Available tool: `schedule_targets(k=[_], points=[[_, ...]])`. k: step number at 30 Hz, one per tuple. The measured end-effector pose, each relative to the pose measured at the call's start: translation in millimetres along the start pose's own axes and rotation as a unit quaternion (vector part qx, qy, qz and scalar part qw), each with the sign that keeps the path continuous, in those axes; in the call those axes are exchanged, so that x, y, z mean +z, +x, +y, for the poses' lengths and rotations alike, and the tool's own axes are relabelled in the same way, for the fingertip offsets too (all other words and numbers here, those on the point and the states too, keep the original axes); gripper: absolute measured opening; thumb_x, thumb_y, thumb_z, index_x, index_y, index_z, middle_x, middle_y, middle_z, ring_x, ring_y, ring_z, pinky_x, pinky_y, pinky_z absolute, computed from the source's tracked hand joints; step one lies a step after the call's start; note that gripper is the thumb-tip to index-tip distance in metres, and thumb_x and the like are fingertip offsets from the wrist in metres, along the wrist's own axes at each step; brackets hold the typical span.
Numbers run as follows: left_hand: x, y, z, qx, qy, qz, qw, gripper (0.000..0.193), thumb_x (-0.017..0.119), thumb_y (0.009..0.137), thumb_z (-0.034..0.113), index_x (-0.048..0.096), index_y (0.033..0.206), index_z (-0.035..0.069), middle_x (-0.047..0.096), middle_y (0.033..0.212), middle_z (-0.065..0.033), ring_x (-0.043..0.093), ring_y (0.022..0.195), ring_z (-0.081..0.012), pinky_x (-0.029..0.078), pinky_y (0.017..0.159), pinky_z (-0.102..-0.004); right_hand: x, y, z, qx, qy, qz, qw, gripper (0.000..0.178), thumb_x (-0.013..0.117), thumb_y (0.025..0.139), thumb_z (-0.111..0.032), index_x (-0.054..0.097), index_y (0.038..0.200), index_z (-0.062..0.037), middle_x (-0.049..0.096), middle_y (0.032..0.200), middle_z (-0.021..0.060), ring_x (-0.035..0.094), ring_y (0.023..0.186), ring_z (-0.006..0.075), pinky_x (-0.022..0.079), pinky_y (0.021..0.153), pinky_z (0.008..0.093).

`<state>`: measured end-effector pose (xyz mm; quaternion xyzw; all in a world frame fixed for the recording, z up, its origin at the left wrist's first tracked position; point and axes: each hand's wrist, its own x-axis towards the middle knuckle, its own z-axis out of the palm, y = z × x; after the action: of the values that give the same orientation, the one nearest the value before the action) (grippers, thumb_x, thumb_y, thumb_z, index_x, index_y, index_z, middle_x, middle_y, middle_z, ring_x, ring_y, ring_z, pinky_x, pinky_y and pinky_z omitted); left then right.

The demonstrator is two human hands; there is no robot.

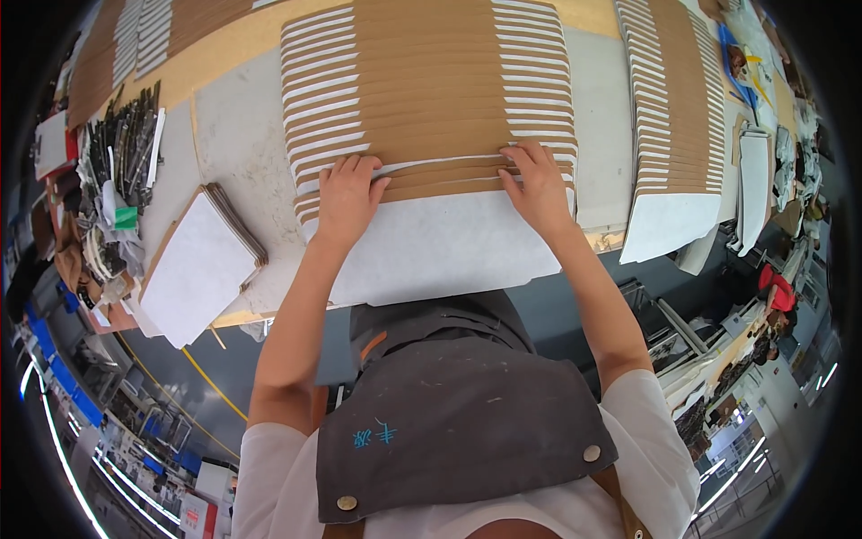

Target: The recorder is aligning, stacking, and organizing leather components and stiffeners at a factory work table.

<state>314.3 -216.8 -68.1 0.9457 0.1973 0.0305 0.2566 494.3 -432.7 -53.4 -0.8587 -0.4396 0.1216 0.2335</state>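
Observation:
A fanned row of brown sheets with white side bands (431,90) lies in front of me, overlapping in even steps. At its near end, a broad white face (440,238) overhangs the table edge. My left hand (348,199) holds the near sheets by their left part, fingers bent over the strips and thumb nearer me. Opposite it, my right hand (540,187) has the same sheets by their right part, with its fingers and thumb curled. Between both hands the strips bow slightly and a thin white line shows. The fingertips' undersides are hidden.
Another fanned row (678,99) lies to the right. On the left sits a small stack of white-faced pieces (199,265), beside a bundle of dark narrow strips (126,148). The pale table (242,117) ends just before my apron (458,422). More fanned sheets (171,36) lie far left.

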Motion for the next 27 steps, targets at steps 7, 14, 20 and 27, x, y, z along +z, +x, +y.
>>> schedule_targets(k=[7, 14, 20, 27], points=[[-4, 9, -1, -0.032, -0.137, 0.000, 0.990, 0.010, 0.065, 0.075, 0.012, 0.062, 0.071, 0.004, 0.058, 0.070, -0.0099, 0.055, 0.065, -0.0277, 0.044, 0.058, -0.0368, -1, 10, 11, 0.036, 0.054, -0.035, 0.997, 0.016, 0.062, 0.075, -0.004, 0.058, 0.090, -0.0044, 0.056, 0.089, 0.0084, 0.055, 0.088, 0.0270, 0.047, 0.071, 0.0369], [8, 11, 2, -0.065, -0.060, 0.029, 0.996, 0.011, 0.068, 0.074, 0.014, 0.063, 0.074, 0.005, 0.059, 0.063, -0.0084, 0.055, 0.056, -0.0263, 0.043, 0.054, -0.0343, -5, 9, 11, 0.069, 0.039, -0.048, 0.996, 0.015, 0.063, 0.075, -0.005, 0.058, 0.089, -0.0050, 0.056, 0.089, 0.0083, 0.058, 0.082, 0.0266, 0.048, 0.070, 0.0373], [11, 7, 1, -0.056, -0.064, 0.063, 0.994, 0.010, 0.069, 0.072, 0.011, 0.061, 0.074, 0.004, 0.057, 0.065, -0.0080, 0.054, 0.059, -0.0253, 0.043, 0.055, -0.0342, -18, 0, 20, 0.100, -0.034, -0.060, 0.993, 0.018, 0.064, 0.074, -0.007, 0.058, 0.090, -0.0064, 0.056, 0.092, 0.0065, 0.058, 0.082, 0.0262, 0.048, 0.070, 0.0370], [5, 5, 16, 0.016, -0.033, 0.063, 0.997, 0.017, 0.072, 0.068, 0.012, 0.060, 0.081, 0.008, 0.057, 0.087, -0.0046, 0.052, 0.085, -0.0249, 0.040, 0.072, -0.0373, -20, -1, 21, 0.051, -0.021, -0.054, 0.997, 0.018, 0.065, 0.073, -0.006, 0.057, 0.089, -0.0069, 0.055, 0.092, 0.0060, 0.059, 0.081, 0.0276, 0.048, 0.069, 0.0379]])
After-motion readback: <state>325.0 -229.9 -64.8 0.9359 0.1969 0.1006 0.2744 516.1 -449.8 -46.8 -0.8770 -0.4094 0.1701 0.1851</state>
